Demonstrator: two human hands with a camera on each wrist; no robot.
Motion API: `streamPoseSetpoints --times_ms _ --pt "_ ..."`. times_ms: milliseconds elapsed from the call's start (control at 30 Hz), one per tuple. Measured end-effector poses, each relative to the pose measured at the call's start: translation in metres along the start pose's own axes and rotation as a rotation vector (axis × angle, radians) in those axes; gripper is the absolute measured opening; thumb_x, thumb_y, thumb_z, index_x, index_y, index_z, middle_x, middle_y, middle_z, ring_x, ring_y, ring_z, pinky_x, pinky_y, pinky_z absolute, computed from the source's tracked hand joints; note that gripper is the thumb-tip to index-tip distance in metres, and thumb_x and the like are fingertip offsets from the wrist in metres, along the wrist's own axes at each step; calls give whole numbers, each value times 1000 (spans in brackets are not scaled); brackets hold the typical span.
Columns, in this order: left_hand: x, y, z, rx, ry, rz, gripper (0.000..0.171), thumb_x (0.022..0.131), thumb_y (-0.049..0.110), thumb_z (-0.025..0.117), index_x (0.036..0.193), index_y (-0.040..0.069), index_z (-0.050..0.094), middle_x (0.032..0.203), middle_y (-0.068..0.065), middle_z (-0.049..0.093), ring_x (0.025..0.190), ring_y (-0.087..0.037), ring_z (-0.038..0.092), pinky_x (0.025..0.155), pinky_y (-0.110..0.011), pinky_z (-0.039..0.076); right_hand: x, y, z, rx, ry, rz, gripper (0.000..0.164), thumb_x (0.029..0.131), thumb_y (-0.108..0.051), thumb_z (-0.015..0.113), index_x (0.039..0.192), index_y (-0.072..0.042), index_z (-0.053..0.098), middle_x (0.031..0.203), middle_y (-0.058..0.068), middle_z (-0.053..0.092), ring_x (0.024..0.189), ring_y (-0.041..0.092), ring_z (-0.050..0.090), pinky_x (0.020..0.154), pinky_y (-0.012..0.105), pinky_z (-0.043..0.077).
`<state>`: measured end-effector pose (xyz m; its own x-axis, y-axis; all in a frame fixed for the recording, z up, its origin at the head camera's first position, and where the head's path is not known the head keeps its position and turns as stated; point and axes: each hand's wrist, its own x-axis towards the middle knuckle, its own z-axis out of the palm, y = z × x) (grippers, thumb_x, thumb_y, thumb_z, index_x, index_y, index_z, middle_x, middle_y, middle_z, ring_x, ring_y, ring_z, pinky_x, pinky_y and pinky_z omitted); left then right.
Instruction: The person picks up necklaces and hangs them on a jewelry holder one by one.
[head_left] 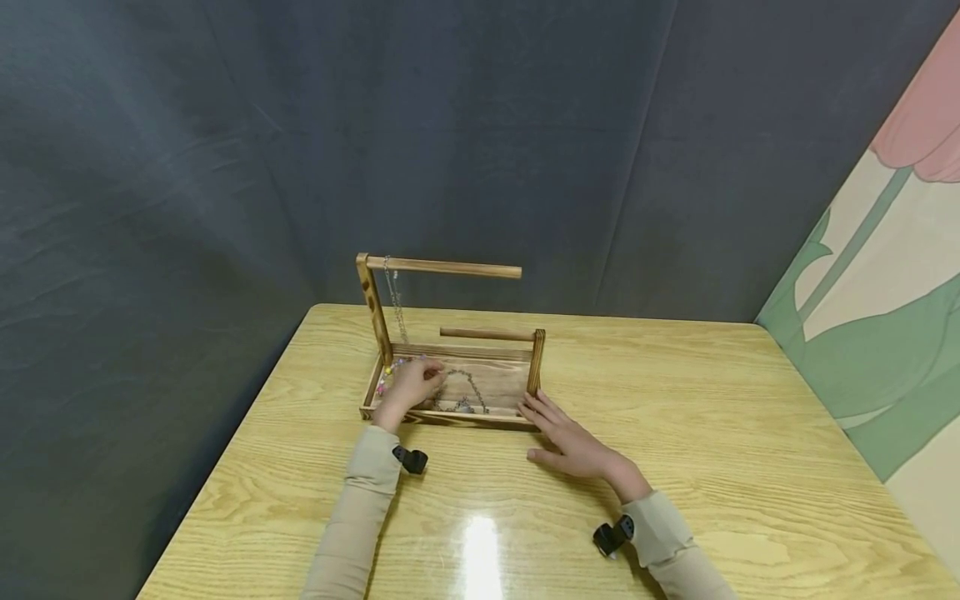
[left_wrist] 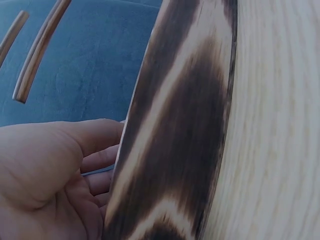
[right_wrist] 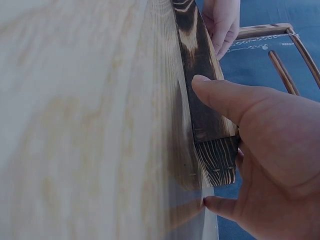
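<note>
A wooden jewelry stand with a shallow tray (head_left: 495,379) stands on the table. My left hand (head_left: 411,385) reaches over the tray's front wall (left_wrist: 175,115), thumb and forefinger pinching a silver chain necklace (head_left: 474,385) at its upper left. The rest of that chain loops on the tray floor, with a pale pendant (head_left: 466,406) near the front. In the left wrist view the wall hides the fingertips. My right hand (head_left: 566,442) touches the tray's front right corner (right_wrist: 215,157) with fingers extended, its thumb against the front wall.
Another silver chain (head_left: 396,304) hangs from the tall upper bar (head_left: 450,267), near its left post. Colorful beads (head_left: 382,383) lie at the tray's left end. A shorter bar (head_left: 487,333) juts left from the right post (head_left: 536,362). A dark curtain (head_left: 480,150) hangs behind the table (head_left: 675,400).
</note>
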<state>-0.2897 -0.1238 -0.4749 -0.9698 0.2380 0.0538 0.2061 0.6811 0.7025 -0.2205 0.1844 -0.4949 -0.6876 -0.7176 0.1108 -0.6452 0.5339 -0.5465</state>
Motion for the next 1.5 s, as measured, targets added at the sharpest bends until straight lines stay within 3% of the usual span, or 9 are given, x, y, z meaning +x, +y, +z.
streamPoseSetpoints --times_ms 233,433,667,1067,1200,1500 --pt "-1 6 1 -31 -38 -31 35 93 15 58 122 -4 57 112 -17 62 102 -29 59 85 -42 50 0 0 0 -1 2 1 71 92 -25 59 148 -5 20 154 19 10 141 39 1 107 60 22" --pt "1 6 6 -19 -48 8 31 92 12 58 118 -5 60 108 -17 63 98 -29 60 84 -42 50 0 0 0 1 1 1 71 92 -25 59 148 -5 20 154 19 11 141 39 2 107 61 21" --pt "2 7 10 12 -46 1 29 92 12 59 116 -3 61 104 -15 64 97 -28 60 84 -41 50 0 -1 -1 -2 -1 3 71 92 -25 59 148 -5 20 154 18 11 141 39 2 107 60 21" --pt "4 9 17 6 -31 -22 16 89 8 62 102 -2 67 85 -11 63 71 -16 54 64 -31 47 0 -2 -1 11 1 5 71 92 -24 59 148 -5 20 154 18 12 141 40 2 107 60 21" --pt "3 10 18 -6 -24 -69 10 87 5 63 96 1 66 82 -9 60 69 -15 51 62 -29 44 0 0 0 6 3 1 71 92 -24 59 148 -5 20 154 17 12 141 39 2 108 60 21" --pt "2 13 18 30 -14 -177 8 86 5 65 94 3 65 89 -8 60 73 -16 53 67 -33 49 0 1 0 6 2 -3 71 92 -25 59 148 -5 20 154 17 12 141 39 2 108 59 21"
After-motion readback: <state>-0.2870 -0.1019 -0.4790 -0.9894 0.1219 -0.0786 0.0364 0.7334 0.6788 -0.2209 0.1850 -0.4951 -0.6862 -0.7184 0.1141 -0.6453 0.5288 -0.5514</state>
